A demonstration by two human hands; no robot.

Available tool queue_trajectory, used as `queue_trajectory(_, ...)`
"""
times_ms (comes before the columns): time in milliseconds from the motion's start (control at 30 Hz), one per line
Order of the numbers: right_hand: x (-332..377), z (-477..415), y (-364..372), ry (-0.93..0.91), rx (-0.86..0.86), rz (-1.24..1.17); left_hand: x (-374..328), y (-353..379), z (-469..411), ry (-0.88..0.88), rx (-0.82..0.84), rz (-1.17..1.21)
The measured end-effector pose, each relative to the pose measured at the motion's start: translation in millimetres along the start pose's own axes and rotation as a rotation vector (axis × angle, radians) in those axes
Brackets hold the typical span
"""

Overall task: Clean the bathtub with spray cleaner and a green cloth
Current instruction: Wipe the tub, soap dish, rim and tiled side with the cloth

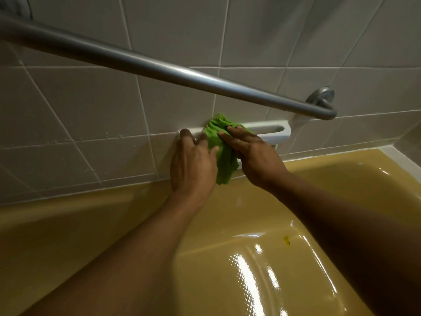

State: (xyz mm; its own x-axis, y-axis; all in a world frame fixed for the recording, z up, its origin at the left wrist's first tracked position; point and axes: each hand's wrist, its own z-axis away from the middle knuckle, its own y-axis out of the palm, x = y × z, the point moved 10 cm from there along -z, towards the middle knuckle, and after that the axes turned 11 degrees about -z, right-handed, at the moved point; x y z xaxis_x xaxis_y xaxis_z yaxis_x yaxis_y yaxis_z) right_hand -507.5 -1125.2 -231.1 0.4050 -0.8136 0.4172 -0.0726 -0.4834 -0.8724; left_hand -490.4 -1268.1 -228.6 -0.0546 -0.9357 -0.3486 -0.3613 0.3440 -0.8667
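Green cloth (219, 153): one, bunched over white wall holder (271, 131), tail hanging below it. Two hands. Right hand (252, 156) just right of cloth, fingers straight, pressing it onto holder. Left hand (193, 160) at holder's left end, fingers extended, flat on tile, edge touching cloth. One grey grab bar (159, 67) above holder. One mustard bathtub (307, 197) below holder; small yellow-black speck (286, 240) inside.

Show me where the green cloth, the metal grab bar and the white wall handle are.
green cloth (225, 164), head view, on its hanging lower part.
metal grab bar (159, 66), head view, about midway along the tube.
white wall handle (273, 137), head view, on its front rail, right of the cloth.
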Motion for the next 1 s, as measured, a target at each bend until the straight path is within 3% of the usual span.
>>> queue_trajectory(200,-5,-3,-2,-0.019,-0.003,-0.015,37,18,12,-0.216,0.022,0.262)
queue_trajectory(333,-5,-5,-2,-0.023,-0.015,-0.054,39,14,8,-0.203,-0.016,0.430)
queue_trajectory(433,-3,-8,-16,-0.035,-0.035,-0.139,37,-5,-4,-0.171,-0.061,0.275)
queue_trajectory(567,-1,-5,-34,-0.114,-0.106,0.064,20,-29,-21,-0.049,-0.124,0.045)
queue_trajectory(667,-8,1,-25,-0.073,-0.063,-0.004,13,-29,-26,-0.030,-0.145,-0.136)
queue_trajectory(1000,-17,2,-14,0.018,-0.019,0.052,-12,3,0,0.072,-0.032,-0.176)
